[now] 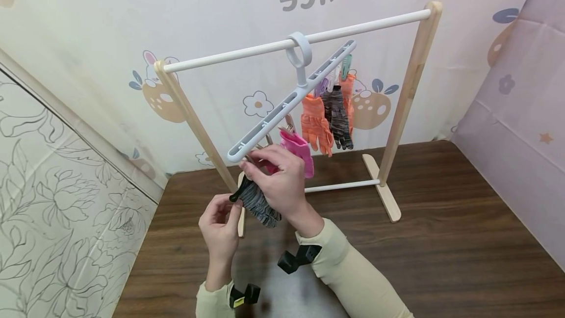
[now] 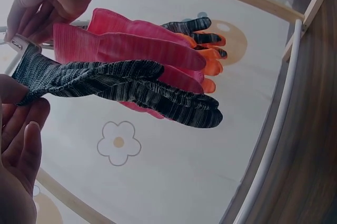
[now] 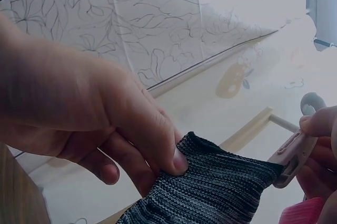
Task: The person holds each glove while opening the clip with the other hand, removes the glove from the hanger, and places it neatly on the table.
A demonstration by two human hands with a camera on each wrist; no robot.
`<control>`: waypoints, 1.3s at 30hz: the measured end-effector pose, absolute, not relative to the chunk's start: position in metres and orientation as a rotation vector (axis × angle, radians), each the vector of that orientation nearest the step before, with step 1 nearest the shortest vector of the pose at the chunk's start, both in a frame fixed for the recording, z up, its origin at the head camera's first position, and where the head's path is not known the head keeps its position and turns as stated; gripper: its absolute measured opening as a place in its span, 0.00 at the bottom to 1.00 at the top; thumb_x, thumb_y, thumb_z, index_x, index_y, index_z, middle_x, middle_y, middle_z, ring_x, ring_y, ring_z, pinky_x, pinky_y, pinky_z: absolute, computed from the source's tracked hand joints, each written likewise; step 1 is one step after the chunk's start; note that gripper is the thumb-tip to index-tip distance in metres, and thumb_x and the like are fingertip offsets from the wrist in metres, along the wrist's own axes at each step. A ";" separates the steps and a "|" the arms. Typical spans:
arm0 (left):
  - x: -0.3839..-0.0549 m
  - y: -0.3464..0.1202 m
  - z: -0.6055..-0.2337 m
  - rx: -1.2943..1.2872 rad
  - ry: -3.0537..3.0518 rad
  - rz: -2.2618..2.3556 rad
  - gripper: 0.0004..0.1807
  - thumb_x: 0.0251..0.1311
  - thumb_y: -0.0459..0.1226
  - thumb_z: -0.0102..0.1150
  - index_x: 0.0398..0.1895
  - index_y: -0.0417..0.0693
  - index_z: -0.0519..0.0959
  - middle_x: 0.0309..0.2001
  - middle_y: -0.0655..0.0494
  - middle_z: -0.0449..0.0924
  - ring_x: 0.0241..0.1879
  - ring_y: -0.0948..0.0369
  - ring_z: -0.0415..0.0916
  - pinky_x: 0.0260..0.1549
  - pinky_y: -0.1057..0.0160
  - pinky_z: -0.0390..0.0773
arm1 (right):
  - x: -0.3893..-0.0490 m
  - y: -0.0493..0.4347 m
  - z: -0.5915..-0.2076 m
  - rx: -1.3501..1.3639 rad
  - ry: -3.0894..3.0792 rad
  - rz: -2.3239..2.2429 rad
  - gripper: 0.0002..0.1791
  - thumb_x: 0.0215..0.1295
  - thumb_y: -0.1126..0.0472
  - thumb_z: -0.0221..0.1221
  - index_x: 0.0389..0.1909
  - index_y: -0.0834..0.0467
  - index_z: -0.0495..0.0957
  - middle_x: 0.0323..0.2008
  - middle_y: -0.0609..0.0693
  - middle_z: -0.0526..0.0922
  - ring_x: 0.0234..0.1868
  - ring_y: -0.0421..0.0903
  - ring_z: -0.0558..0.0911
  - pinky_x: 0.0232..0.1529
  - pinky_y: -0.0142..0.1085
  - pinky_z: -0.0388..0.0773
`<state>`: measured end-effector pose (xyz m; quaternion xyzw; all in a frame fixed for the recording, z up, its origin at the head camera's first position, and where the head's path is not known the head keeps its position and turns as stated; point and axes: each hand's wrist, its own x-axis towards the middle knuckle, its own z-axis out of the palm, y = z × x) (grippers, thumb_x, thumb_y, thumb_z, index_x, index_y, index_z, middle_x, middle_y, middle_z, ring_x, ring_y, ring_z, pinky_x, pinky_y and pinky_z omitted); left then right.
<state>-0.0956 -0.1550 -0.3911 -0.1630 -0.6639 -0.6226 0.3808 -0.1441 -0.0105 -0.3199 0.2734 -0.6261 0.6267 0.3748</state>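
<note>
A black-and-grey knit glove (image 1: 260,207) hangs fingers-down below the near end of a pale blue hanger (image 1: 301,76). My left hand (image 1: 222,227) pinches one side of the glove's cuff between thumb and fingers. With thumb and fingers, my right hand (image 1: 282,175) grips a pale clothespin (image 3: 292,155) at that hanger end. The other side of the cuff meets the clothespin's jaws in the right wrist view. Just behind hang bright pink gloves (image 2: 131,50), partly hidden by my right hand in the head view.
The hanger's ring loops over the white rod (image 1: 362,28) of a wooden rack (image 1: 410,87) on a dark wood table (image 1: 441,249). Orange gloves (image 1: 315,121) and another black-and-grey glove (image 1: 337,121) hang from coloured clips at the hanger's far end. A printed curtain (image 1: 212,13) stands behind.
</note>
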 end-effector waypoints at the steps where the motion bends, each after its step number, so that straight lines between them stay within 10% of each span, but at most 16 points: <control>1: -0.097 -0.156 -0.394 -0.416 -1.695 -1.590 0.07 0.52 0.13 0.58 0.34 0.23 0.78 0.31 0.42 0.81 0.30 0.65 0.79 0.29 0.72 0.77 | -0.144 -0.010 -0.320 0.699 -1.603 1.615 0.09 0.52 0.69 0.74 0.35 0.65 0.87 0.32 0.53 0.87 0.29 0.46 0.81 0.26 0.38 0.81; 39: -0.087 -0.169 -0.402 -0.337 -1.851 -1.636 0.04 0.56 0.16 0.59 0.34 0.25 0.78 0.29 0.40 0.81 0.27 0.64 0.77 0.26 0.72 0.76 | -0.141 0.003 -0.307 0.633 -1.544 1.846 0.10 0.52 0.71 0.73 0.37 0.66 0.87 0.32 0.53 0.86 0.33 0.47 0.82 0.36 0.38 0.83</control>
